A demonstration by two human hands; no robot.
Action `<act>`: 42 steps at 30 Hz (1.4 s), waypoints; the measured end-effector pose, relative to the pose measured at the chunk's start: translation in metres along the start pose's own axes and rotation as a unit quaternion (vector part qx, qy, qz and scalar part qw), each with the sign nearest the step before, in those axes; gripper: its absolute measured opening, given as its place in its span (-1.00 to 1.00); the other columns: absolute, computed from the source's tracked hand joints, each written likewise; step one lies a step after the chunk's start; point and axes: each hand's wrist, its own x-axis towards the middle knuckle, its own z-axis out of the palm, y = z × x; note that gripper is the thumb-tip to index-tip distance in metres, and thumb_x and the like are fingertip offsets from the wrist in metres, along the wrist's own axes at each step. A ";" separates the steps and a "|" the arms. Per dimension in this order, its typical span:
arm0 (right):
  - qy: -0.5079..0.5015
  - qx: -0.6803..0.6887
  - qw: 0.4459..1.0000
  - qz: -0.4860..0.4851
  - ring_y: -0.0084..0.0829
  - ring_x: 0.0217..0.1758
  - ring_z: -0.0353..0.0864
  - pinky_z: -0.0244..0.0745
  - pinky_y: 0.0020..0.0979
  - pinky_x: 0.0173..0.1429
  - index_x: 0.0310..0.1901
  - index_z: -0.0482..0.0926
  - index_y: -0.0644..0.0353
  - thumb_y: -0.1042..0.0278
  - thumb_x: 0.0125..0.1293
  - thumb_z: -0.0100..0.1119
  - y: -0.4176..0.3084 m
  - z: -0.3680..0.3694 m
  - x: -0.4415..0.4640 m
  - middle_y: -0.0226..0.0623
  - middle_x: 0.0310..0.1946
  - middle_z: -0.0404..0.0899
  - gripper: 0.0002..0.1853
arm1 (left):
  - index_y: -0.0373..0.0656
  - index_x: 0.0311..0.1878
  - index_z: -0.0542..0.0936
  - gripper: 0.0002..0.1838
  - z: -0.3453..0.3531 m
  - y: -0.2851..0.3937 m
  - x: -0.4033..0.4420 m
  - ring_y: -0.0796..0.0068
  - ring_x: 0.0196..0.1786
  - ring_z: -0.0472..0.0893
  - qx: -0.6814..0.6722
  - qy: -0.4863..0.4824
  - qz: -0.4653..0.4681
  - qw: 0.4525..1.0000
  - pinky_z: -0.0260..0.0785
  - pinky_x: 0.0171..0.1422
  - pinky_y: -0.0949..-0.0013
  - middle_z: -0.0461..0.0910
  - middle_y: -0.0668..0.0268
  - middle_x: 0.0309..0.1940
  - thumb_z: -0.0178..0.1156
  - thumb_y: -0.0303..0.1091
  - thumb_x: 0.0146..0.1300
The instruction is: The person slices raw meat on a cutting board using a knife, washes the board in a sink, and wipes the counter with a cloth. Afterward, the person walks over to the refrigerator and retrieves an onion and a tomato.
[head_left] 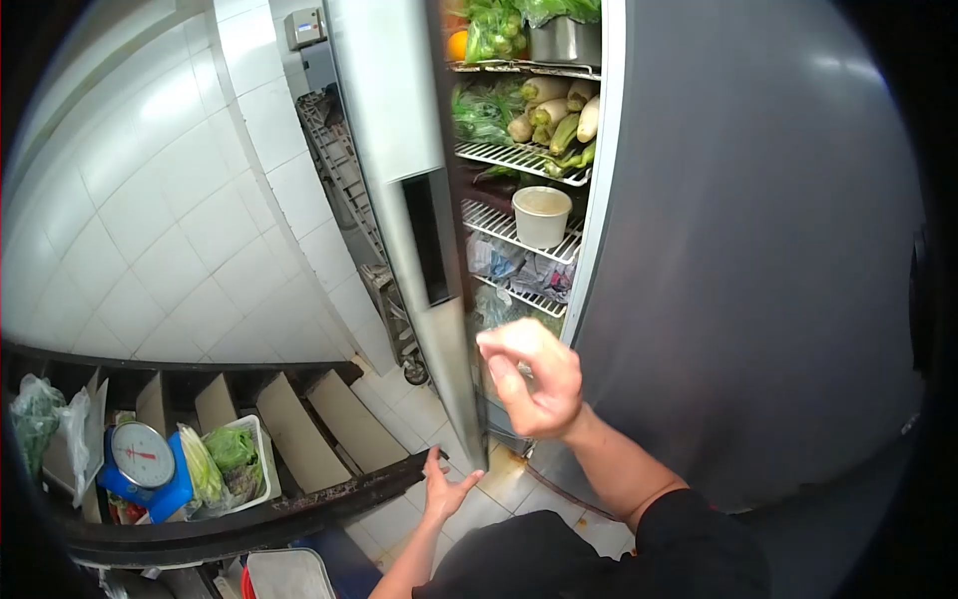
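Observation:
A tall refrigerator door [384,120] with a dark recessed handle [427,235] stands ajar, somewhat blurred. My right hand [537,384] is raised in front of the opening, close to the door's edge. Its fingers are loosely curled toward the thumb, and I see nothing in them. Low down, my left hand [446,489] has its fingers spread beside the bottom of the door; whether it touches the door I cannot tell. Inside, a white tub [542,217] sits on a wire shelf [499,222]. Above it lie pale long vegetables [549,108] and bagged greens [484,110].
At the left, a dark-edged rack with dividers [289,424] holds a blue dial scale [143,455] and a white basket [264,459] of greens. A grey panel [748,250] fills the right side. A folded ladder [344,170] stands behind the door. Floor tiles [409,404] show below.

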 end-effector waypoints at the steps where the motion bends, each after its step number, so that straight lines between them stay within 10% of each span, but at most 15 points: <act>1: 0.014 0.008 0.996 0.086 -0.61 -0.47 0.51 0.36 -0.59 -0.45 -0.08 0.57 0.37 0.67 0.26 0.10 0.010 0.008 -0.013 -0.22 -0.34 0.54 -0.80 | -0.21 0.48 0.03 0.16 -0.002 0.000 0.000 0.12 0.20 0.46 0.008 0.048 0.010 0.999 0.49 0.10 0.17 0.24 -0.05 0.31 0.57 -0.08 -0.07; 3: 0.008 0.071 0.954 0.292 -0.53 -0.44 0.55 0.44 -0.52 -0.34 -0.11 0.59 0.31 0.63 0.32 0.04 0.053 0.033 -0.037 -0.25 -0.37 0.56 -0.83 | -0.20 0.48 0.00 0.18 -0.006 -0.018 0.005 0.13 0.23 0.39 -0.006 0.110 -0.006 0.994 0.51 0.01 0.22 0.13 0.00 0.33 0.57 -0.05 -0.07; 5: -0.068 -0.064 0.949 0.300 -0.10 -0.24 0.65 0.53 -0.23 -0.12 -0.14 0.58 0.33 0.60 0.27 -0.03 0.135 0.060 -0.058 -0.05 -0.31 0.60 -0.80 | -0.21 0.48 0.02 0.17 -0.014 -0.036 0.012 0.12 0.23 0.40 -0.023 0.157 -0.014 0.987 0.51 0.00 0.22 0.14 0.00 0.32 0.57 -0.06 -0.07; 9: -0.025 -0.172 0.943 0.282 0.13 0.05 0.53 0.43 -0.09 0.18 0.01 0.56 0.34 0.62 0.16 -0.03 0.274 0.112 -0.043 0.18 -0.05 0.53 -0.64 | -0.43 0.44 0.03 0.13 -0.048 -0.087 0.031 0.05 0.29 0.36 -0.059 0.265 -0.022 0.962 0.50 0.04 0.21 0.14 -0.10 0.33 0.54 -0.07 0.00; 12: 0.003 -0.347 0.906 0.241 0.10 0.13 0.51 0.35 -0.01 0.29 0.11 0.56 0.20 0.48 0.18 0.08 0.340 0.136 0.004 0.11 0.08 0.51 -0.58 | -0.54 0.42 -0.01 0.12 -0.071 -0.129 0.049 -0.02 0.38 0.25 -0.019 0.310 -0.048 0.949 0.51 0.12 0.19 0.00 -0.24 0.41 0.50 -0.09 0.07; 13: -0.044 -0.335 0.881 0.331 0.09 0.15 0.51 0.35 -0.02 0.29 0.11 0.57 0.16 0.36 0.21 0.11 0.361 0.138 0.019 0.07 0.10 0.52 -0.59 | -0.28 0.38 0.12 -0.21 -0.073 -0.130 0.054 0.30 0.18 0.46 -0.063 0.350 -0.010 0.934 0.54 0.01 0.35 0.28 0.08 0.22 0.39 -0.41 0.19; 17: -0.107 -0.456 0.787 0.401 0.01 0.16 0.58 0.43 -0.05 0.25 0.02 0.59 0.13 -0.08 0.25 0.13 0.415 0.152 0.032 0.00 0.09 0.58 -0.52 | -0.23 0.39 0.08 -0.21 -0.100 -0.103 0.061 0.28 0.14 0.48 -0.184 0.319 -0.022 0.929 0.52 0.04 0.22 0.33 0.08 0.19 0.36 -0.42 0.22; 20: 0.006 -0.360 0.771 0.525 0.04 0.17 0.56 0.43 -0.06 0.25 0.03 0.54 0.13 -0.07 0.18 0.21 0.406 0.150 0.045 0.01 0.08 0.58 -0.49 | -0.44 0.29 0.21 -0.35 -0.106 -0.103 0.084 0.12 0.14 0.51 -0.308 0.235 -0.287 0.876 0.52 0.12 0.15 0.26 -0.10 0.27 0.26 -0.25 0.32; 22: 0.278 -0.131 0.888 0.342 -0.13 -0.05 0.58 0.47 -0.20 0.14 0.03 0.39 0.18 0.36 0.03 0.40 0.461 0.156 -0.011 -0.09 -0.09 0.53 -0.48 | -0.35 0.26 0.27 -0.45 -0.096 -0.145 0.123 0.14 0.04 0.56 -0.506 0.008 -0.618 0.601 0.47 0.16 0.09 0.44 0.02 0.13 0.15 -0.16 0.39; 24: 0.298 -0.013 0.901 0.314 -0.35 -0.09 0.53 0.46 -0.29 0.08 0.03 0.36 0.22 0.47 0.05 0.37 0.416 0.154 -0.021 -0.19 -0.10 0.48 -0.49 | -0.29 0.38 0.18 -0.31 -0.068 -0.139 0.146 -0.01 0.20 0.48 -0.436 -0.112 -0.321 0.833 0.40 0.26 -0.01 0.37 0.03 0.25 0.07 0.04 0.41; 31: -0.156 -0.004 0.899 0.409 -0.50 -0.13 0.56 0.47 -0.42 -0.13 -0.22 0.61 0.20 0.23 0.22 0.38 0.253 0.154 -0.088 -0.34 -0.17 0.60 -0.76 | -0.08 0.30 0.37 -0.41 -0.105 0.045 0.225 0.13 0.18 0.50 -0.663 -0.184 -0.187 0.701 0.43 0.14 0.05 0.52 0.17 0.06 0.04 0.14 0.41; 36: -0.304 0.094 0.802 0.506 -0.58 -0.35 0.53 0.46 -0.44 -0.23 -0.24 0.63 0.21 0.18 0.32 0.29 0.206 0.174 -0.112 -0.40 -0.38 0.64 -0.76 | -0.13 -0.13 0.53 -0.76 -0.079 -0.029 0.199 0.46 -0.40 0.59 -0.430 -0.177 -0.237 0.853 0.41 -0.42 0.45 0.57 0.33 -0.34 0.10 -0.14 0.41; 42: -0.701 0.218 0.605 0.309 -0.43 -0.34 0.64 0.52 -0.35 -0.19 -0.08 0.60 0.29 0.16 0.33 0.26 0.140 0.201 -0.132 -0.18 -0.35 0.69 -0.67 | -0.14 -0.20 0.51 -0.83 -0.082 -0.078 0.101 0.51 -0.40 0.55 -0.477 -0.082 -0.206 0.851 0.45 -0.42 0.42 0.53 0.34 -0.35 0.07 -0.25 0.40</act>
